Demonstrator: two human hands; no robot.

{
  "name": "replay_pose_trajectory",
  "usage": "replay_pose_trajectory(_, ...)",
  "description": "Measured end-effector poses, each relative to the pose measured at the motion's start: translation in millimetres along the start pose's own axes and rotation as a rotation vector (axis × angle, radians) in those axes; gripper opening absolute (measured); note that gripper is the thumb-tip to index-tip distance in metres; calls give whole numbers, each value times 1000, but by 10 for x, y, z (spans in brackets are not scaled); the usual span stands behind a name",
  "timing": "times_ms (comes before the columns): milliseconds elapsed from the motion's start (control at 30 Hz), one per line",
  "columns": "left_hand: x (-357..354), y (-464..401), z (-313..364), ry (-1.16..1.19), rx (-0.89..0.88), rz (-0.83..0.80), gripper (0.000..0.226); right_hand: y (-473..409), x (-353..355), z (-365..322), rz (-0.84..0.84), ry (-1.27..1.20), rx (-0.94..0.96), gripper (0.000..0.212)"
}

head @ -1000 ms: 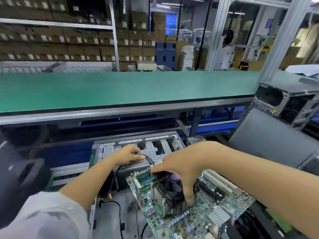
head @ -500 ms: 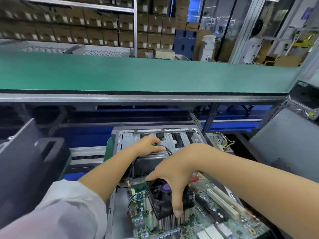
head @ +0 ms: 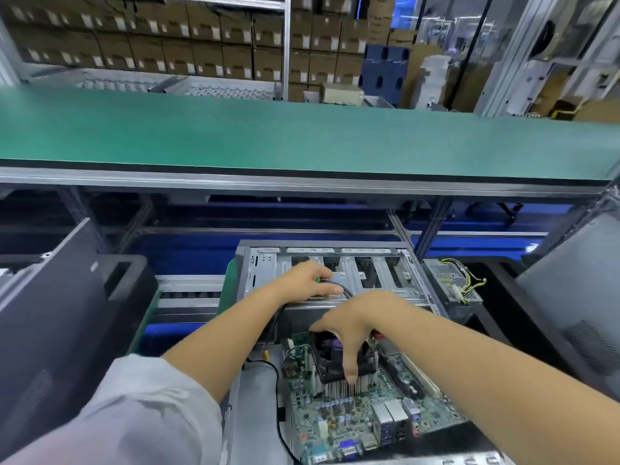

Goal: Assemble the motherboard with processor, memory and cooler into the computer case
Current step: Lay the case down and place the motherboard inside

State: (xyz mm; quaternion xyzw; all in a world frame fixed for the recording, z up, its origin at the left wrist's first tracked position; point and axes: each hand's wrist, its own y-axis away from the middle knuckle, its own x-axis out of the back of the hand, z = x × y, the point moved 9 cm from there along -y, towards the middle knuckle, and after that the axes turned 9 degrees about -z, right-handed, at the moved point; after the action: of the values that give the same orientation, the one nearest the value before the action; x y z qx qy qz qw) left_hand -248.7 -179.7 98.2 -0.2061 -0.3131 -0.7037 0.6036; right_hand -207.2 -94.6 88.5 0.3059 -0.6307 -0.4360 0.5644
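Right hand (head: 349,325) grip holds cooler (head: 339,367) from above; left hand (head: 307,280) grip pinches cable (head: 337,286).

single head view, looking forward and down, close over computer case (head: 322,263).

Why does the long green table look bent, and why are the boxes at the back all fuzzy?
Head view: the wide-angle lens bows the green table at the edges. Head view: the boxes are far away and smeared by blur, while the cooler under the right hand looks sharper. Even overhead light, no strong glare.
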Motion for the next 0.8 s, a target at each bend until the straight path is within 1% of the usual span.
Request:
replay_pose_trajectory(100,-1,7,-37,39,10,-1,45,-114,-125,15,48,-14,-45,114)
replay_pose_trajectory(233,-6,11,-48,24,17,8,45,-266,-206,43,203,-28,-113,116)
replay_pose_trajectory(367,9,106,-7,-32,11,79,44,-338,-255,89,313,-113,-124,116)
replay_pose_trajectory(433,11,200,25,-125,16,125,37,-347,-290,123,331,-111,-126,117)
replay_pose_trajectory(500,22,338,103,-304,34,159,17,-349,-338,160,351,-95,-133,117)
replay_pose_trajectory(533,34,433,184,-428,29,202,20,-340,-355,177,369,-96,-136,116)
replay_pose_trajectory(567,30,535,277,-555,5,255,30,-323,-361,201,393,-101,-141,112)
replay_pose_trajectory(600,14,663,408,-622,-49,324,32,-309,-371,234,418,-114,-143,102)
replay_pose_trajectory(633,-31,800,558,-616,-119,374,25,-300,-376,274,454,-133,-142,87)
replay_pose_trajectory(667,-137,904,649,-578,-171,358,18,-289,-380,309,502,-158,-137,70)
replay_pose_trajectory(700,-285,969,663,-521,-178,281,23,-270,-382,337,558,-194,-130,58)
replay_pose_trajectory(733,-459,991,604,-435,-137,144,33,-262,-389,362,605,-234,-123,52)
replay_pose_trajectory(767,-654,1005,493,-335,-60,-26,40,-260,-398,372,643,-265,-112,51)
replay_pose_trajectory(800,-845,1028,378,-243,15,-186,44,-282,-409,380,660,-290,-100,60)
